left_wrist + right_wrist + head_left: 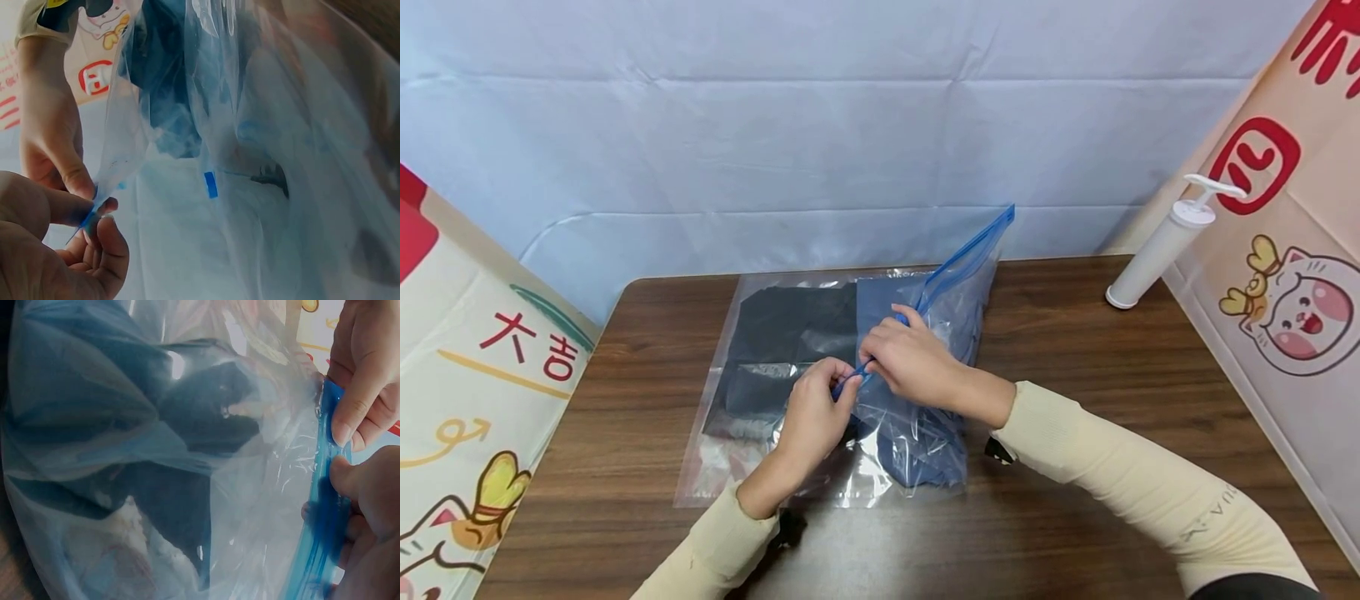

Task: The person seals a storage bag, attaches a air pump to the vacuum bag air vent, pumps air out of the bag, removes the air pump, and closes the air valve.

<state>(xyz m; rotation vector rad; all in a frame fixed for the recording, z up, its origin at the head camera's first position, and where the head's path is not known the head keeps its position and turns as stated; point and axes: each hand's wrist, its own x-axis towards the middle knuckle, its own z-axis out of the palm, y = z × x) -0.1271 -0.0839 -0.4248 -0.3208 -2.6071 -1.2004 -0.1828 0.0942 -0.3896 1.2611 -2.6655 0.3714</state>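
Observation:
A clear plastic storage bag (715, 467) lies on the wooden table with folded dark cloth (797, 325) and blue-grey cloth (883, 296) inside. Its blue zip strip (972, 247) is raised and runs slantwise towards the back right. My left hand (816, 417) pinches the strip's near end between thumb and fingers. Close beside it, my right hand (917, 362) pinches the same strip slightly farther along. In the right wrist view both thumbs press on the blue strip (317, 519), nearly meeting. The bag's film bulges loosely around the cloth.
A white hand pump (1157, 250) with a T-shaped handle stands at the table's back right. Behind the table (1075, 333) hangs a pale cloth backdrop (812, 142). Printed cartoon panels (1292, 275) flank both sides.

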